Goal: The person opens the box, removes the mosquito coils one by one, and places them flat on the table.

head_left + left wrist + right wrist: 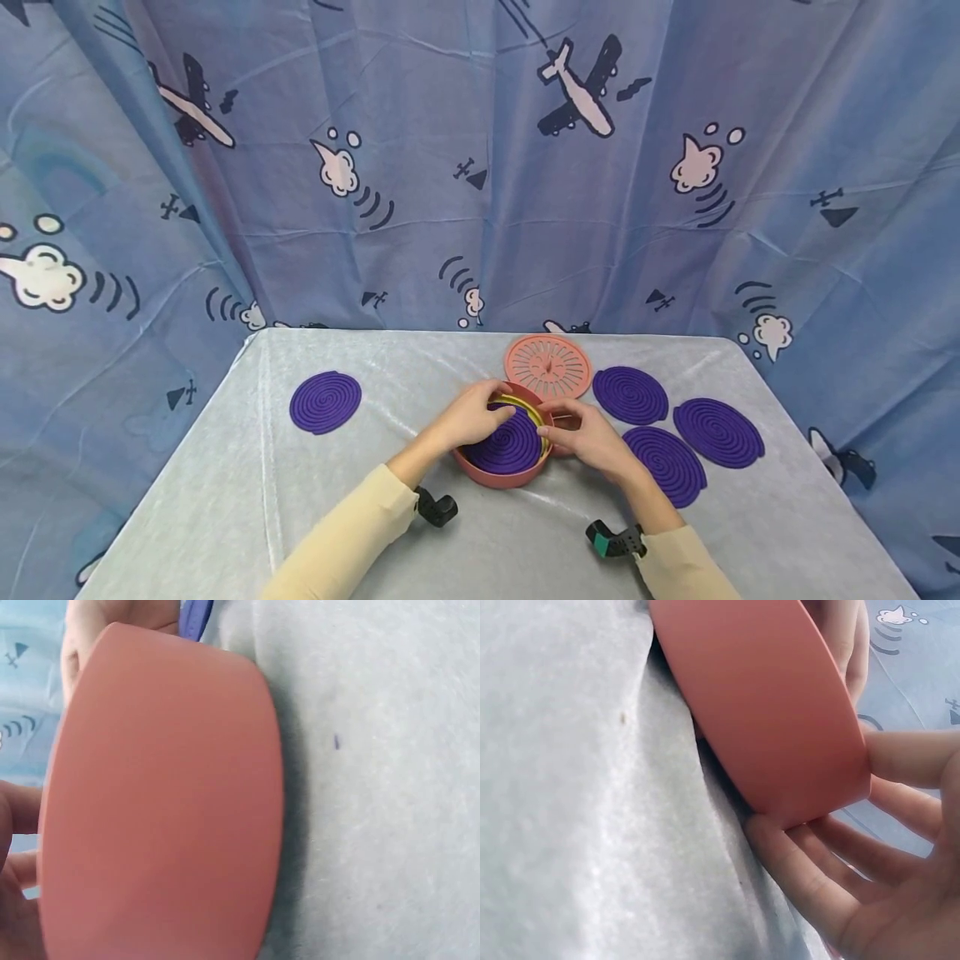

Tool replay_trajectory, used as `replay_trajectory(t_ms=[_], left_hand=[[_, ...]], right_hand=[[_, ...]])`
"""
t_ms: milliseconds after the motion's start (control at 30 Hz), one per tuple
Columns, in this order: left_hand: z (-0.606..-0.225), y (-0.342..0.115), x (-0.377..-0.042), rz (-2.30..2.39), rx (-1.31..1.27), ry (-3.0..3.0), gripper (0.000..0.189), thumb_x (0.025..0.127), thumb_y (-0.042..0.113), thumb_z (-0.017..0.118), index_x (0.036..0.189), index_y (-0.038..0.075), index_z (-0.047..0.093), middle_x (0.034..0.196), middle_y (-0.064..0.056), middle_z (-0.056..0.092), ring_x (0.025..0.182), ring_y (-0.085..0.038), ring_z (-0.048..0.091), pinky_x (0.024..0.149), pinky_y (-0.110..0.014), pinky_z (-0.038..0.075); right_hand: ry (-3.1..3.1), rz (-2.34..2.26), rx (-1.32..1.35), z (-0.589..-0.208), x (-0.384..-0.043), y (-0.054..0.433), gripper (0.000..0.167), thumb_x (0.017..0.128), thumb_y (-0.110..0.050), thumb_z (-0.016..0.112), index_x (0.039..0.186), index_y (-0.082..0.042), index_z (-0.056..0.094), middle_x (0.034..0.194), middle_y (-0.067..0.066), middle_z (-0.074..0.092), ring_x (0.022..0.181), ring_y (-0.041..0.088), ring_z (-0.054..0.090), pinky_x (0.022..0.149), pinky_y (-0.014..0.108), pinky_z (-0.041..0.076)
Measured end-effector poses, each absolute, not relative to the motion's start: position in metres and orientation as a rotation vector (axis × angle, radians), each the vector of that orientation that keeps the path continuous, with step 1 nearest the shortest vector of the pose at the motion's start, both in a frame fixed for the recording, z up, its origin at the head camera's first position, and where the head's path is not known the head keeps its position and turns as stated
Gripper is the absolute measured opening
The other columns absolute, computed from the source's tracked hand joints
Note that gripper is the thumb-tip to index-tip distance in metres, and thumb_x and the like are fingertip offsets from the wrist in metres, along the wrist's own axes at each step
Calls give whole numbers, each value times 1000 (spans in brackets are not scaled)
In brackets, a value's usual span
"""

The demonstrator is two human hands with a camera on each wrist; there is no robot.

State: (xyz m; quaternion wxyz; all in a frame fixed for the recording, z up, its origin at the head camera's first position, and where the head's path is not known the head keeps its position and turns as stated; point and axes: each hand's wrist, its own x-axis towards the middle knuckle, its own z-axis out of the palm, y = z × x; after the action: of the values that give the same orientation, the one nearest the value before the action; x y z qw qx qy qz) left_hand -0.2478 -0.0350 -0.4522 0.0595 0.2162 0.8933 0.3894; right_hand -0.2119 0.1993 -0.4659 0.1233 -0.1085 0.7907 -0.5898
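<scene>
A coral round mosquito coil box (pixel 504 481) stands on the table with a purple mosquito coil (pixel 504 442) inside it. Yellow (pixel 534 410) shows along the inner far and right side. My left hand (pixel 474 414) reaches over the box's left side, fingers bent at the far rim and thumb above the coil. In the left wrist view the box wall hides its fingertips, so whether it pinches anything is unclear. My right hand (pixel 588 435) grips the box at its right side, with fingertips against the outer wall (pixel 780 712).
Behind the box lies a coral slotted lid (pixel 536 375). On the right are three loose purple coils (pixel 630 395), (pixel 718 432), (pixel 663 467); another coil (pixel 326 402) lies at the left. A patterned blue curtain (pixel 420 167) hangs behind the white-covered table (pixel 195 500).
</scene>
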Motion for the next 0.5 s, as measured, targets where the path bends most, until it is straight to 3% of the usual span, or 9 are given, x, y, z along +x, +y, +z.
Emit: replay_trajectory(t_ms=[500], left_hand=[[-455,-34,-243,1126,711,2730,34,98,21,66,129,6,64,127,-11,65,121,-27,59,103,-47,45]], right_hand=[[2348,-1711,-306,-468,-211,198,47,95,-19,74,135,1,59,133,23,58,117,35,59,80,41,59]])
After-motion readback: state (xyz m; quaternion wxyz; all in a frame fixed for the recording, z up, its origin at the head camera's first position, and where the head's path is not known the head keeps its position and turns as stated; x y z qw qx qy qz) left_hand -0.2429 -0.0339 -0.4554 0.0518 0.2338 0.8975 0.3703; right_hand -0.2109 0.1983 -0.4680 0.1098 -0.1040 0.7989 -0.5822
